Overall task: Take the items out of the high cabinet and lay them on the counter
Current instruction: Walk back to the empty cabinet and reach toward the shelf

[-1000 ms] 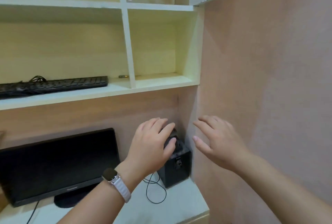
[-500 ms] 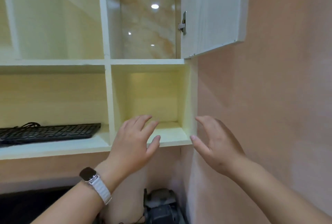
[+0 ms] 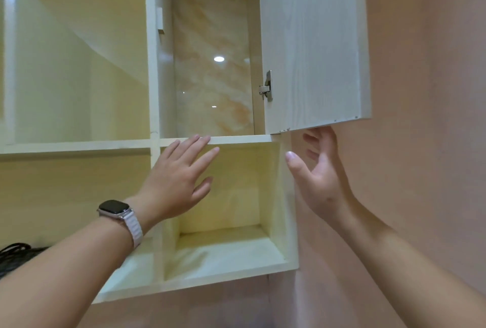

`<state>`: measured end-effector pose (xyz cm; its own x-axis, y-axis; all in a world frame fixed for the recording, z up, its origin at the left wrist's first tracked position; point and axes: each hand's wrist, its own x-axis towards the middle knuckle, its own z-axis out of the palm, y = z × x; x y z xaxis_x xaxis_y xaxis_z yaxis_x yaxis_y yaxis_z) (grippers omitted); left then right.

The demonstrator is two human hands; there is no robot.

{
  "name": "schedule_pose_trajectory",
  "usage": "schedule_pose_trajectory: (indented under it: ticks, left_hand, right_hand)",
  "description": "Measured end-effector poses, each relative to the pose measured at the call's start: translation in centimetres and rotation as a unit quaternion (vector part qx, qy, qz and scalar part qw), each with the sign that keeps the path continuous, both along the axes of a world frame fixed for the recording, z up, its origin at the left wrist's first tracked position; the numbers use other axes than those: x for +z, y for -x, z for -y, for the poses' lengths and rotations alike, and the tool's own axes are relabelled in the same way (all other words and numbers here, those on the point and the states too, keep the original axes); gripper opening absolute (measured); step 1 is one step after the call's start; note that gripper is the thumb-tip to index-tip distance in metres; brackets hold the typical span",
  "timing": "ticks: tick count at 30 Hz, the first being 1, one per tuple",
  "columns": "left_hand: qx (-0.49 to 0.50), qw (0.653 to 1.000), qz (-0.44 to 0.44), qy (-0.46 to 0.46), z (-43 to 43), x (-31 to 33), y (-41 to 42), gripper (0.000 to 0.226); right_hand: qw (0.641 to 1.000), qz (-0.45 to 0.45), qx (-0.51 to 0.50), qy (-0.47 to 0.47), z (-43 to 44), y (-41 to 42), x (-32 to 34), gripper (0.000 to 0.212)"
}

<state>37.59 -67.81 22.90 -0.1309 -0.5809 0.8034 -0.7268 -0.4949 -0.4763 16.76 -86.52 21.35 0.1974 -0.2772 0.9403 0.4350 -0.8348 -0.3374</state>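
Both hands are raised empty, fingers spread: the left hand (image 3: 178, 183) near the shelf edge (image 3: 236, 140), the right hand (image 3: 319, 178) under the open cabinet door (image 3: 313, 46), probably to reach inside.

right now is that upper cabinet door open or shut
Open. The cabinet door is swung out to the right, its hinge exposed, and the marble-patterned back panel shows inside.

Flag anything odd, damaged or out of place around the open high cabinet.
Nothing looks damaged or spilled. The cabinet door stands open and the compartment behind it shows no items. Both the left hand and the right hand are empty. Dark cables lie bunched on a lower shelf.
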Motion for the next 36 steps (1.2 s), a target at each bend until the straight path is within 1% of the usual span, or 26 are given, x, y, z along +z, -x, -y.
schedule_pose_trajectory:
  ticks: [2, 6, 12, 15, 16, 18, 20, 25, 29, 33, 36]
  left_hand:
    - [0.023, 0.999, 0.024, -0.023, -0.7, 0.5, -1.1, 0.06]
    - [0.047, 0.993, 0.084, -0.074, -2.0, 1.0, -3.2, 0.06]
    - [0.016, 0.992, 0.105, -0.072, -2.2, 0.7, -4.3, 0.058]
    - [-0.016, 0.991, 0.115, -0.066, -2.2, 0.6, -4.5, 0.053]
    - [-0.028, 0.991, 0.116, -0.061, -2.2, 0.5, -4.7, 0.051]
    - [-0.052, 0.991, 0.113, -0.05, -2.1, 0.3, -4.9, 0.047]
    - [-0.072, 0.991, 0.108, -0.043, -1.9, 0.2, -5.1, 0.045]
    - [-0.098, 0.988, 0.116, -0.018, -1.8, 0.2, -5.2, 0.043]
    - [-0.127, 0.986, 0.108, -0.008, -1.5, 0.3, -5.0, 0.042]
    - [-0.13, 0.985, 0.111, -0.01, -1.5, 0.3, -5.1, 0.041]
    - [-0.125, 0.986, 0.106, -0.018, -1.8, 0.3, -5.1, 0.041]
  right_hand:
    - [0.999, 0.025, 0.031, 0.001, -0.4, -0.5, 0.5, 0.05]
    - [0.997, 0.055, 0.051, 0.023, -0.6, -1.4, 0.6, 0.053]
    - [0.995, 0.039, 0.045, 0.074, -0.8, -2.8, 0.7, 0.06]
    - [0.996, -0.001, -0.025, 0.09, -1.0, -4.0, 0.7, 0.066]
    - [0.994, -0.018, -0.053, 0.099, -1.1, -4.6, 0.7, 0.072]
    - [0.984, -0.041, -0.1, 0.143, -1.7, -5.8, 1.0, 0.082]
    - [0.971, -0.046, -0.136, 0.192, -2.2, -7.0, 1.4, 0.087]
    - [0.956, -0.023, -0.185, 0.226, -2.1, -8.7, 1.7, 0.09]
    - [0.933, -0.061, -0.252, 0.25, -1.8, -9.3, 1.8, 0.093]
    - [0.909, -0.096, -0.309, 0.261, -1.7, -10.4, 2.2, 0.09]
    - [0.895, -0.123, -0.339, 0.263, -1.9, -10.9, 2.4, 0.092]
